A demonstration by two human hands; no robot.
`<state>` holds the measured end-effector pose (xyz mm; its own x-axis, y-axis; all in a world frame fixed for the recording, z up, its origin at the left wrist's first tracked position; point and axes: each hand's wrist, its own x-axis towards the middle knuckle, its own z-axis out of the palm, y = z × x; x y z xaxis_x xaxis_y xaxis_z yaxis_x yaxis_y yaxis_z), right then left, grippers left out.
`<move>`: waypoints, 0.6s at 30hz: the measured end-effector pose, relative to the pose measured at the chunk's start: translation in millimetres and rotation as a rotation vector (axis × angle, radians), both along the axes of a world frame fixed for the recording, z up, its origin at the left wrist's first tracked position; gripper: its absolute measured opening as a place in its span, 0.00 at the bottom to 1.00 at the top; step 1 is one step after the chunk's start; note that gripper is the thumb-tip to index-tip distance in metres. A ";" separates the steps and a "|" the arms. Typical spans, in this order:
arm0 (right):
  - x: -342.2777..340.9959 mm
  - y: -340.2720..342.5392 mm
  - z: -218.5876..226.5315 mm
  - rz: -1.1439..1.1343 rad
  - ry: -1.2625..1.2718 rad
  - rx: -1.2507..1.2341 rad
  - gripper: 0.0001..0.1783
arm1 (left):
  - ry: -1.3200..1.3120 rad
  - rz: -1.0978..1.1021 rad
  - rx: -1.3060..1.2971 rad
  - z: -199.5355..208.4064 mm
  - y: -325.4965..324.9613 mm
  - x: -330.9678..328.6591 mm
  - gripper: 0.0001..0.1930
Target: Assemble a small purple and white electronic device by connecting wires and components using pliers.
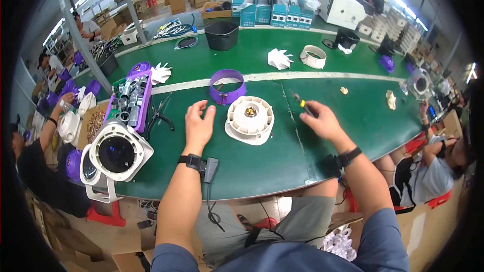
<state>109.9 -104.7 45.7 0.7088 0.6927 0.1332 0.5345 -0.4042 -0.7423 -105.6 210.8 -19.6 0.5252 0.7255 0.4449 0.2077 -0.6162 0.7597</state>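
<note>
A round white fan motor housing (250, 115) with radial ribs and a brass-coloured centre lies on the green table in front of me. Just left of it, my left hand (199, 125) hovers with its fingers apart, holding nothing. To the right of the housing, my right hand (323, 120) is closed around a screwdriver (302, 103) with a dark handle and a yellow band. Its far end is blurred. Behind the housing stands a purple ring (228, 93), with a bit of red wire inside it.
On the left are pliers (160, 115), a purple tray (148, 83) of metal cylinders and a white fan unit (121, 152) with a lit dark display. White fan blades (279, 59), a cream ring (313, 57) and a black bin (222, 36) stand farther back. Co-workers sit on both sides.
</note>
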 end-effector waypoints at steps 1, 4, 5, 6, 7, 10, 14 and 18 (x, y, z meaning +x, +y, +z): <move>-20.3 3.9 13.2 -0.013 -0.016 -0.071 0.25 | 0.047 -0.006 0.089 -3.2 -1.8 1.1 0.21; -46.8 7.9 15.4 -0.051 -0.106 -0.203 0.25 | 0.166 -0.076 0.018 5.4 -23.5 4.9 0.26; -51.7 11.2 14.3 -0.042 -0.175 -0.289 0.24 | 0.208 -0.101 0.044 2.7 -25.8 3.9 0.27; -59.6 13.9 16.4 -0.034 -0.186 -0.353 0.22 | 0.250 -0.128 0.055 1.4 -28.8 3.5 0.30; -65.0 17.8 14.6 -0.027 -0.201 -0.359 0.22 | 0.293 -0.151 0.074 2.0 -32.8 2.5 0.31; -82.4 29.3 13.0 -0.009 -0.204 -0.366 0.18 | 0.399 -0.235 0.072 4.9 -38.6 2.1 0.34; -98.1 34.8 1.9 -0.062 -0.148 -0.306 0.19 | 0.305 -0.224 0.021 11.1 -46.6 0.9 0.37; -99.7 31.9 5.9 -0.050 -0.165 -0.331 0.20 | -0.209 -0.428 -0.202 31.2 -61.3 -0.9 0.33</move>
<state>10.2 -72.8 51.6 0.7308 0.6822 0.0233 0.6094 -0.6367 -0.4724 -106.4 149.5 11.7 0.7086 0.5476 0.4450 -0.1996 -0.4494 0.8707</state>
